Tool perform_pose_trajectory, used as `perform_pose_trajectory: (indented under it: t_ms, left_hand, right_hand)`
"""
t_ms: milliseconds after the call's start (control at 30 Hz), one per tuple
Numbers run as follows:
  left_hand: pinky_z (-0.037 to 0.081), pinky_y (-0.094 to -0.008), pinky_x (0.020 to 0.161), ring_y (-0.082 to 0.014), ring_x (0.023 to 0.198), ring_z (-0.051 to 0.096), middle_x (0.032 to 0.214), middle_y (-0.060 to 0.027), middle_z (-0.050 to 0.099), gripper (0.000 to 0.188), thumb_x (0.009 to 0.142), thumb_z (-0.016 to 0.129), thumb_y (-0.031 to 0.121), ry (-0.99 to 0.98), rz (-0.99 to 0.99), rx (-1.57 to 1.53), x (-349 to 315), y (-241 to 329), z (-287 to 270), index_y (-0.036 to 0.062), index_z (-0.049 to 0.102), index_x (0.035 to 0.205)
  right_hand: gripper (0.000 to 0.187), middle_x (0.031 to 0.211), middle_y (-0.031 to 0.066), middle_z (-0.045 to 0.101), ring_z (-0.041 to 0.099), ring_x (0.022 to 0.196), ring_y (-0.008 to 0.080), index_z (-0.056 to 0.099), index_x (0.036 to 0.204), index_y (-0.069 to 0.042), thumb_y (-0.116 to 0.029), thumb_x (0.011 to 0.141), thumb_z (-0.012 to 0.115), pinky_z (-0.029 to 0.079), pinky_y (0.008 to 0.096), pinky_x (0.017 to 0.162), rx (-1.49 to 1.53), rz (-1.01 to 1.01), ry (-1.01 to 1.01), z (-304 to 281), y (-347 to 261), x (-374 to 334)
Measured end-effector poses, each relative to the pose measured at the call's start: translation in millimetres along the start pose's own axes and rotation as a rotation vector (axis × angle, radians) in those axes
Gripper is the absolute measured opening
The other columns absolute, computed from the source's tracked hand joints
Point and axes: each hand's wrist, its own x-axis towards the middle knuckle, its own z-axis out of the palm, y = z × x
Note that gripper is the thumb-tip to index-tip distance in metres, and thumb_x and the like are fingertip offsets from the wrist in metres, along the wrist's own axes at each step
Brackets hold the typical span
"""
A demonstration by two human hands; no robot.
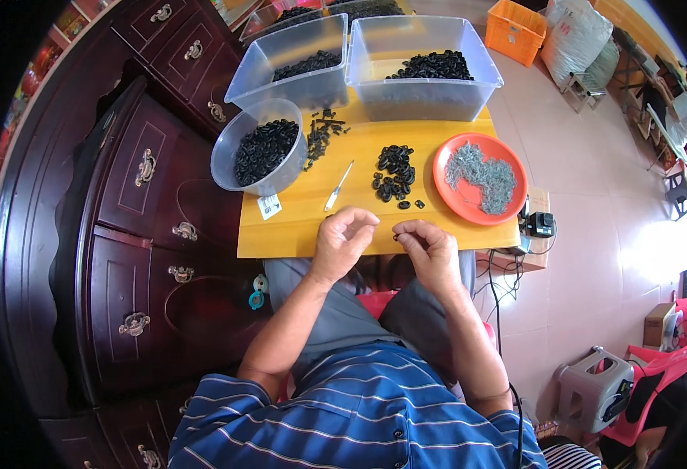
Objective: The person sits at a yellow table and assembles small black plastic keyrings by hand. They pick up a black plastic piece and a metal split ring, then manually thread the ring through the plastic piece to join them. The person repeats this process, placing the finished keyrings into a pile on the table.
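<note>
Over the table's near edge, my left hand [343,244] is closed, its thumb and index fingertips pinched together. Whatever lies between them is too small to make out. Facing it a short gap away, my right hand [432,252] pinches a small black part [396,237] between thumb and index finger. Just beyond my hands, a loose heap of black oval plastic parts [395,161] lies on the yellow tabletop [281,238]. A screwdriver [339,187] with a pale handle rests left of the heap. To its right, an orange-red plate [442,184] holds many thin silvery metal pieces [493,186].
A round clear tub [226,168] of black parts stands at the table's left, a white label [269,205] beside it. Two clear bins [425,102] [288,92] with black parts line the back. Small black pieces [321,137] lie between. Dark wooden cabinets [144,203] flank the left; cables [500,297] hang right.
</note>
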Motion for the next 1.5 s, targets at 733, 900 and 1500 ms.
perform_pose_trajectory:
  t_ms: [733, 900, 1500]
  left_hand:
    - [0.052, -0.0237, 0.067, -0.0061, 0.074, 0.063, 0.086, -0.001, 0.066, 0.026, 0.089, 0.066, -0.007, -0.072, 0.14, 0.143, -5, 18, 19, 0.0038, 0.059, 0.112]
    - [0.052, -0.0246, 0.067, -0.0073, 0.073, 0.064, 0.084, -0.0011, 0.067, 0.027, 0.088, 0.066, -0.007, -0.058, 0.149, 0.171, -3, 16, 17, 0.0047, 0.059, 0.112]
    - [0.052, -0.0239, 0.065, -0.0051, 0.069, 0.062, 0.092, -0.0023, 0.068, 0.038, 0.086, 0.067, -0.006, -0.137, 0.116, 0.158, 3, 18, 15, 0.0047, 0.061, 0.122]
  right_hand:
    - [0.012, 0.086, -0.0004, 0.067, 0.06, 0.074, 0.0057, 0.066, 0.106, -0.001, -0.005, 0.095, 0.068, 0.051, 0.0237, 0.067, 0.329, 0.154, -0.083, 2, 6, -1]
    - [0.011, 0.086, -0.0006, 0.067, 0.061, 0.074, 0.0051, 0.066, 0.104, -0.001, -0.005, 0.095, 0.069, 0.051, 0.0238, 0.067, 0.324, 0.165, -0.073, 2, 7, -1]
    - [0.007, 0.075, -0.0025, 0.066, 0.055, 0.063, 0.0021, 0.066, 0.094, -0.003, -0.003, 0.09, 0.072, 0.046, 0.0221, 0.059, 0.276, 0.159, 0.033, 1, 3, 1]
